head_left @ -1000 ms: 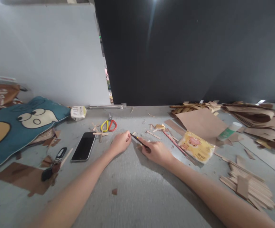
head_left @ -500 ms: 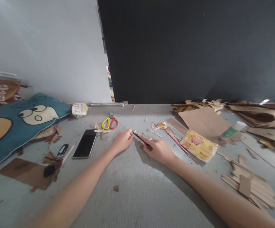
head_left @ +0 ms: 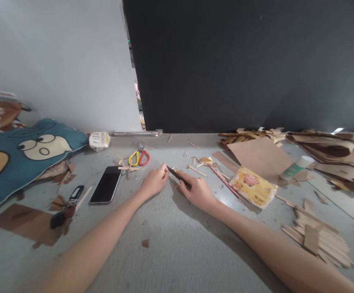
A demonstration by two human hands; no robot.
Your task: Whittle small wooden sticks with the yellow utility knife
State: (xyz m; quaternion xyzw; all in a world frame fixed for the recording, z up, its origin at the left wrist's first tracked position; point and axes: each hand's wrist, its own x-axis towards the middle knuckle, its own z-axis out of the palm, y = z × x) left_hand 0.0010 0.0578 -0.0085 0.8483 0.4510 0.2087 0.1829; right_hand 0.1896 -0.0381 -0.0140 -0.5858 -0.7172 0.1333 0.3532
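In the middle of the head view, my right hand [head_left: 198,190] is closed around a slim dark pointed tool [head_left: 179,177] with a small yellow patch; its exact kind is unclear. The tool slants up and left, its tip beside the fingertips of my left hand [head_left: 156,180]. Those fingers are pinched together, and whatever is between them is too small or hidden to make out. Just behind my left hand lie pliers [head_left: 139,156] with one yellow and one red handle, next to a few crossed wooden sticks [head_left: 128,168].
At left are a phone [head_left: 106,185], keys [head_left: 63,211], brown card [head_left: 24,224] and a blue cushion [head_left: 39,150]. To the right lie a striped stick [head_left: 222,179], a yellow tissue pack [head_left: 253,187], a glue stick [head_left: 297,167] and piled wooden sticks [head_left: 320,234]. Dark and grey panels stand behind.
My right hand has turned slightly and shows more of the tool's yellow patch. The tool's tip stays by my left fingers. The whole view shifts a little.
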